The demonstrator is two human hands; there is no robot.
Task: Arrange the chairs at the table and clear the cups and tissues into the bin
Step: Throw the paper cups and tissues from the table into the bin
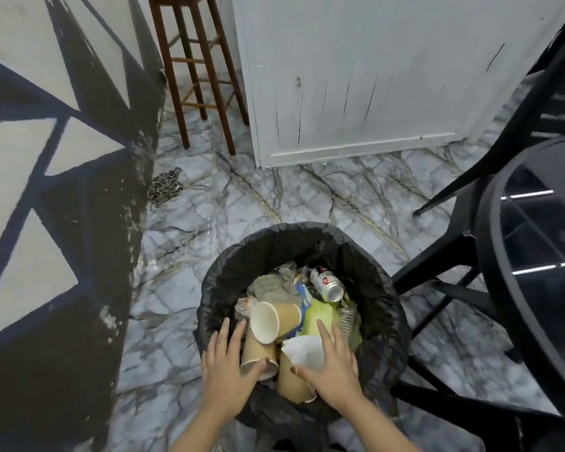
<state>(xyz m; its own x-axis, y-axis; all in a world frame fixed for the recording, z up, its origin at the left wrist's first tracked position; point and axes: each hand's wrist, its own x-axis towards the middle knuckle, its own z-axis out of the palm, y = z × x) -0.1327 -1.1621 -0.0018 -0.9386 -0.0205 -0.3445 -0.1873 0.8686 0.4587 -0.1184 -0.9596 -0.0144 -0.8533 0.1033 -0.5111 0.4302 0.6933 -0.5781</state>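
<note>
Both hands point(274, 370) spread, fingers straight, above cups point(276, 322) in bin point(385, 308); black chair point(454, 252) right; wooden stool point(196, 70) behind.

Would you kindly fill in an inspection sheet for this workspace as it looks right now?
Surface: grey veined marble floor.
Job's things: three brown paper cups and white tissue over round black-lined bin; black chair; black round table.
Clutter: silver drink can in bin; metal chain on floor.
Grippers: left hand and right hand open, fingers spread over bin.
Cables: nothing seen.
Surroundings: wooden stool, white cabinet, patterned wall.
</note>
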